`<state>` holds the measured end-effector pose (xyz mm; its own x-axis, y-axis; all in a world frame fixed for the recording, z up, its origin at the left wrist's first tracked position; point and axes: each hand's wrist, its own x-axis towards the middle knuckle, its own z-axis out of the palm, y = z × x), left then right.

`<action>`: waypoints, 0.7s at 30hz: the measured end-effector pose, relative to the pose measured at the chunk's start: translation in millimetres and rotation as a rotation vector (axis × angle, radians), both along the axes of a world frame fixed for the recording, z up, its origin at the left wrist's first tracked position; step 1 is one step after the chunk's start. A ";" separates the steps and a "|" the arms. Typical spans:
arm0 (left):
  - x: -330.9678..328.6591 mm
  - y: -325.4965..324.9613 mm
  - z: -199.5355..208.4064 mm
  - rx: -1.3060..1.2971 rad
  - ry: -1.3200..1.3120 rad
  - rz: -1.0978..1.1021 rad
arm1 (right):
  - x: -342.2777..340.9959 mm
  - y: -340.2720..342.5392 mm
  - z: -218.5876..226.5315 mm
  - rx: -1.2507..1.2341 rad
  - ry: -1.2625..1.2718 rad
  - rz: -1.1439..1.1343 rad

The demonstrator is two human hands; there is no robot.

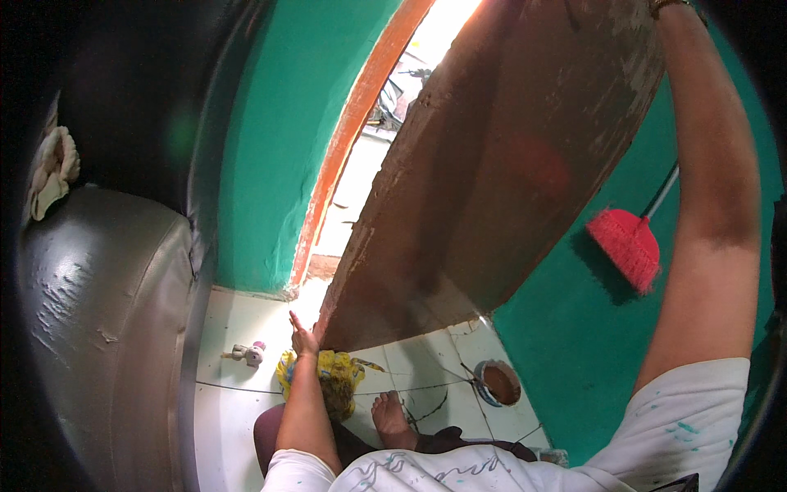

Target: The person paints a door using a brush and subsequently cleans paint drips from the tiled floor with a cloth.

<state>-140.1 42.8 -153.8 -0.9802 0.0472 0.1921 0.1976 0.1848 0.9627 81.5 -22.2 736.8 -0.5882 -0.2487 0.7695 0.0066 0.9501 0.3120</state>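
Observation:
A brown wooden door [500, 172] with worn, chipped edges stands partly swung in from its orange frame [344, 131]. My left hand [304, 338] is beside the door's lower corner, fingers stretched out. Whether it touches the wood I cannot tell. Below it, a crumpled yellow patterned cloth [352, 365] lies on the floor. My right arm reaches up along the door's far right side; only a wrist with a bracelet [668, 4] shows at the upper edge, and the hand itself is out of the picture.
A red-bristled broom [627, 246] hangs against the green wall [566, 353]. On the white tiles [221, 320] are a small grey-and-purple toy [248, 353] and a round container with brown contents [498, 384]. A dark padded sofa [106, 287] fills the left. My bare foot [392, 418] is near the cloth.

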 end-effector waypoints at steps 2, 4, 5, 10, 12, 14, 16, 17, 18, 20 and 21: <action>49.2 46.3 26.2 -0.078 -0.039 -0.083 | -13.1 14.5 0.1 0.158 -0.008 -0.097; 37.8 30.9 24.5 0.021 0.000 -0.048 | -18.0 24.1 0.3 0.279 0.009 -0.089; 32.1 15.8 17.8 0.048 0.019 -0.026 | -23.7 40.9 -9.8 0.329 0.008 -0.082; 13.5 -10.4 19.7 0.008 0.045 -0.008 | -30.8 64.5 -113.9 0.910 -0.080 -0.021; 19.3 -17.9 25.5 0.011 0.000 -0.045 | -11.3 45.2 -190.2 0.942 -0.098 -0.003; 44.7 -8.3 46.3 0.036 -0.099 -0.135 | 6.9 38.3 -243.2 0.846 -0.281 0.084; 46.5 -10.5 61.4 0.080 -0.053 -0.113 | 16.1 27.5 -266.5 0.687 -0.395 0.239; 45.9 -12.3 65.4 0.135 -0.053 -0.107 | 15.0 25.3 -263.2 0.593 -0.393 0.269; 46.1 -15.5 65.8 0.185 -0.054 -0.101 | 15.1 24.5 -261.0 0.490 -0.392 0.298; 44.0 -19.6 66.6 0.278 -0.102 -0.087 | 12.3 25.6 -246.1 0.264 -0.389 0.316; 43.9 -17.9 70.7 0.320 -0.151 -0.088 | 7.5 30.0 -229.6 0.245 -0.318 0.368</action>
<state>-96.1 24.9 -83.1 -0.9936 0.0932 0.0640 0.0503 -0.1423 0.9885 89.0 7.8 507.3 -0.6230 -0.6316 0.4615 -0.4432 0.7711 0.4572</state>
